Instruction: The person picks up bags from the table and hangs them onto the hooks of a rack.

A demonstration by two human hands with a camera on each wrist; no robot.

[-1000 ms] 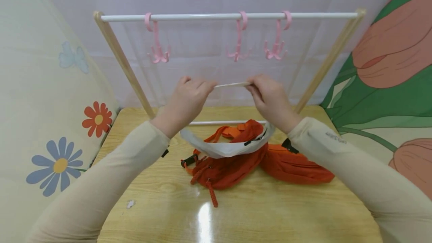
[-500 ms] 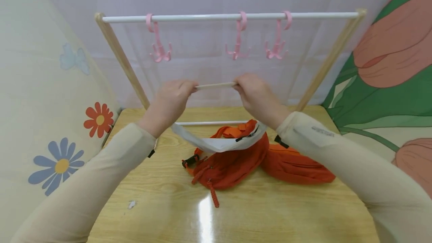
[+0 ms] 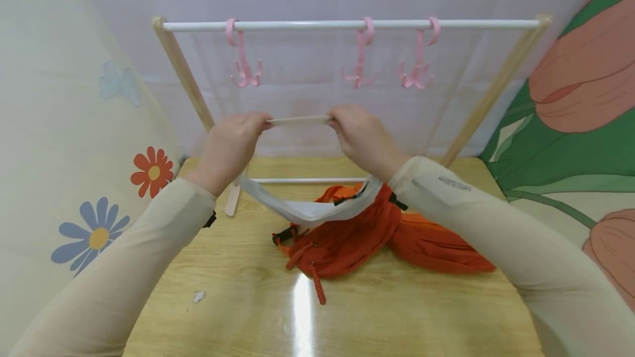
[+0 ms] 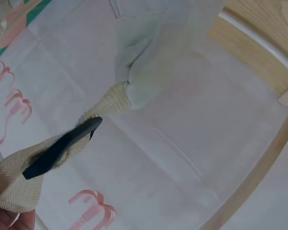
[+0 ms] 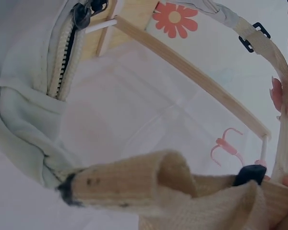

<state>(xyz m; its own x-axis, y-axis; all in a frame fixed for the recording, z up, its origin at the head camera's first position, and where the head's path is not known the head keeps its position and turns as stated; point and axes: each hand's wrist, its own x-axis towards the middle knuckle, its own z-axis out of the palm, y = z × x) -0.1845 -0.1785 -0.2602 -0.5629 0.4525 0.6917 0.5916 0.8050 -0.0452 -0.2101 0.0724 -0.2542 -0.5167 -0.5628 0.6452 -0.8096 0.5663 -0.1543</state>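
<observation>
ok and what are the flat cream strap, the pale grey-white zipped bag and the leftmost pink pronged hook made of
Cream strap: matte woven webbing, by its ribbed weave; fibre unclear.
Grey-white bag: soft, dull fabric, perhaps synthetic, since it creases and folds.
Pink hook: probably smooth moulded plastic, judging by its even colour and curves.
</observation>
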